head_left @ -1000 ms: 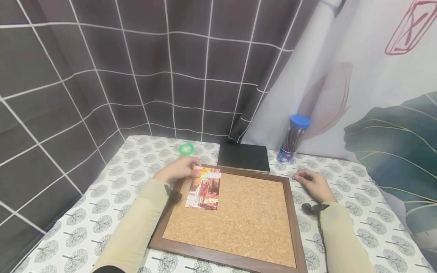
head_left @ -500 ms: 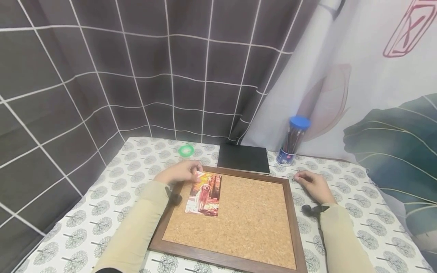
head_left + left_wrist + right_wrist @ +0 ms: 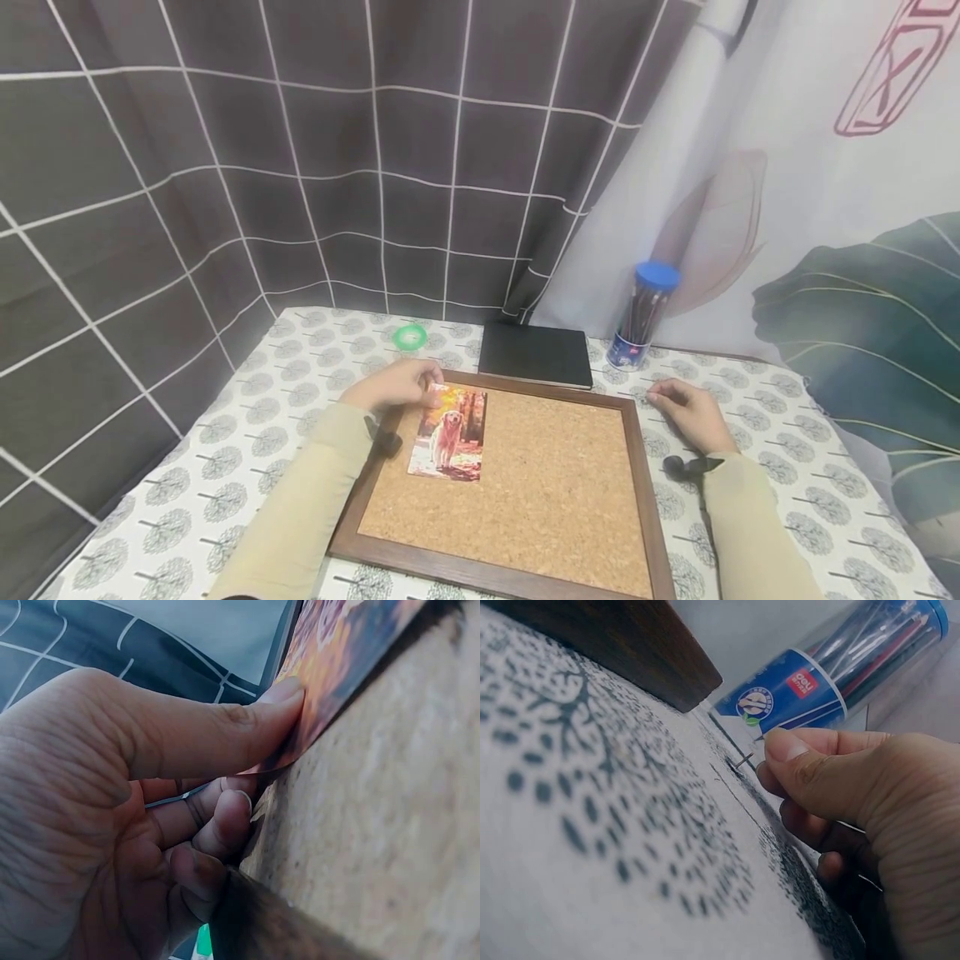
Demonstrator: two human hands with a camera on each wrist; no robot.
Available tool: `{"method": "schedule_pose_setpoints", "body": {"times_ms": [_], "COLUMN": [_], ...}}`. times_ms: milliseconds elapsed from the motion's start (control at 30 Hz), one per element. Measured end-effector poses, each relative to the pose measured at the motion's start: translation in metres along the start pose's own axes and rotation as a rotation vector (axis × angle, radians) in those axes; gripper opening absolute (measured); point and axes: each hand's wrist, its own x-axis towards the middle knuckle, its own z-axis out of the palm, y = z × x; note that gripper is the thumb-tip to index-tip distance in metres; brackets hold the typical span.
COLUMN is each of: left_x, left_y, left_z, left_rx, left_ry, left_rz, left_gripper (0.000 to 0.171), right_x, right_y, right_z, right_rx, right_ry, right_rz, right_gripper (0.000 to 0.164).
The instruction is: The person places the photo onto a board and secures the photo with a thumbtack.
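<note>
On a cork board (image 3: 558, 492) with a dark brown frame, a photo (image 3: 450, 442) of a golden dog among autumn leaves lies at the upper left. My left hand (image 3: 397, 386) pinches its top left corner, thumb on the printed face in the left wrist view, the other fingers curled beneath by the frame. Right of the board, my right hand (image 3: 693, 414) is low over the tablecloth. Between its thumb and index finger it pinches a pin (image 3: 745, 760); only the thin metal point shows, its head hidden by the fingertips.
A black notebook (image 3: 535, 354) lies behind the board's far edge. Beside it stands a clear tub of pencils (image 3: 641, 317) with a blue lid. A green ring-shaped roll (image 3: 410, 337) lies at the back left, on the tree-print tablecloth (image 3: 247, 450). Dark grid curtains hang behind.
My left hand has drawn the photo slightly down the board toward me, and it looks flatter against the cork. My right hand has stayed in place with the pin. The head view has tilted up slightly.
</note>
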Motion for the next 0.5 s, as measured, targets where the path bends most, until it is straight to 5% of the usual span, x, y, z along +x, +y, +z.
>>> {"method": "schedule_pose_setpoints", "body": {"times_ms": [300, 500], "left_x": [0.002, 0.000], "left_y": [-0.001, -0.001], "left_z": [-0.002, -0.001], "left_rx": [0.012, -0.038], "left_ry": [-0.005, 0.002], "left_rz": [0.021, 0.031], "left_gripper": [0.037, 0.037], "right_x": [0.002, 0.007], "right_y": [-0.009, -0.047], "right_z": [-0.001, -0.001], "right_rx": [0.037, 0.064], "right_ry": [0.031, 0.019], "right_rz": [-0.031, -0.123], "right_gripper": [0.031, 0.022]}}
